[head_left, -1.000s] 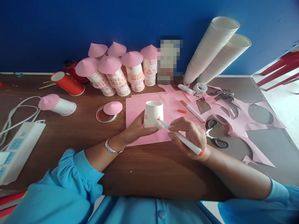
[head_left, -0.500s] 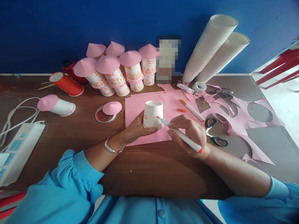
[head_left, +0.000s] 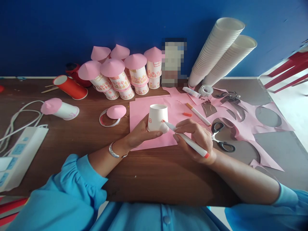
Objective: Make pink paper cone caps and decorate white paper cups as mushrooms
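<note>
A white paper cup [head_left: 158, 113] is held by my left hand [head_left: 141, 132], its fingers wrapped round the cup's left side and base, above pink paper sheets [head_left: 141, 110]. Small red flower marks show on the cup's side. My right hand [head_left: 195, 138] grips a white marker [head_left: 190, 141] with a red end, and its tip touches the cup near the right mark. An orange cap [head_left: 187, 114] and a second marker [head_left: 198, 114] lie on the pink paper behind my right hand.
Decorated cups with pink cone roofs [head_left: 113, 68] stand at the back. Tall cup stacks [head_left: 216, 48] lean on the blue wall. Scissors [head_left: 218, 138], tape [head_left: 205, 90] and pink offcuts [head_left: 247, 128] lie right. A power strip [head_left: 26, 154] and a cone-topped cup [head_left: 68, 111] are left.
The red mark under the marker tip has grown slightly. Both hands keep nearly the same place, while the camera view has shifted a little.
</note>
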`<state>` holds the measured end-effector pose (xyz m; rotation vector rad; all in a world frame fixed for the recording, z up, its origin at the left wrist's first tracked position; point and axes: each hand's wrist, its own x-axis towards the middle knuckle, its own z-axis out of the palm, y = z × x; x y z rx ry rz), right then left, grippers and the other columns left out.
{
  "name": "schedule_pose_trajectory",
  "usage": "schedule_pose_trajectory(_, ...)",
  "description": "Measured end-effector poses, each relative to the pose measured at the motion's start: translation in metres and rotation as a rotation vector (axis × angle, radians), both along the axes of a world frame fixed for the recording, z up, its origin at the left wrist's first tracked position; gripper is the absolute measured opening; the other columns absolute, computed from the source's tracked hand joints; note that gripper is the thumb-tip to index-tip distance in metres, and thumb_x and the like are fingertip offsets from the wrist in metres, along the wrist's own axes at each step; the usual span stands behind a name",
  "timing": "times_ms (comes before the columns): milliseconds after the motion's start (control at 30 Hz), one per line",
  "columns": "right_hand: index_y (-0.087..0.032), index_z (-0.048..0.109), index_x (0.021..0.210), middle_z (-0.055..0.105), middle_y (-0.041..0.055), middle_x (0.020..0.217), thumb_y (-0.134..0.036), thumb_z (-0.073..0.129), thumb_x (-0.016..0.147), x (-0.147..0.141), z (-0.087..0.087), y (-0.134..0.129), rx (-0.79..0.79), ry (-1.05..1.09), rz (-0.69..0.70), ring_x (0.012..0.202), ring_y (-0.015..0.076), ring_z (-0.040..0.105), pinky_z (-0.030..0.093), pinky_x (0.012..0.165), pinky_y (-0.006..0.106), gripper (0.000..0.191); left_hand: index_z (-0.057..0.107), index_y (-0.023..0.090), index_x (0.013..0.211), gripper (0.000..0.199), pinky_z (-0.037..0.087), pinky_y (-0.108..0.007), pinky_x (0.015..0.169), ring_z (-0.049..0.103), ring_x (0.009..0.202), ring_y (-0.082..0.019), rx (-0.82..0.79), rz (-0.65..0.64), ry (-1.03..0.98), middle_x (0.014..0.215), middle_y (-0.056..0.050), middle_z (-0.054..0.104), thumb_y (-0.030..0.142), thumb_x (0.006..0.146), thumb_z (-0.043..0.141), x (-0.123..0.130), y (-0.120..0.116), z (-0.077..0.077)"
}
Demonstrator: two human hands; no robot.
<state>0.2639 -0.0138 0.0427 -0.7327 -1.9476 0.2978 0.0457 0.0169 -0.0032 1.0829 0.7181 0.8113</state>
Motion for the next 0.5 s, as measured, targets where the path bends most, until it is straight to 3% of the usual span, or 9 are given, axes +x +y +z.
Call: schedule_pose_trajectory(500,-0.021,0.061,0.102,0.07,0.0032,0.08,-0.007,0.064,0.088,-0.0014,-0.0037,0.0019,0.02,0.057,-0.019,0.068,0.0188,0.071,0.058,0.057,0.03,0.02,0.064,0.02,0.112,0.052,0.048,-0.034,0.086,0.06,0.095,-0.02,0.003,-0.018,-0.031,0.102,-0.004,0.066,0.035,0.072,0.091,0.0002,0.0015,-0.004)
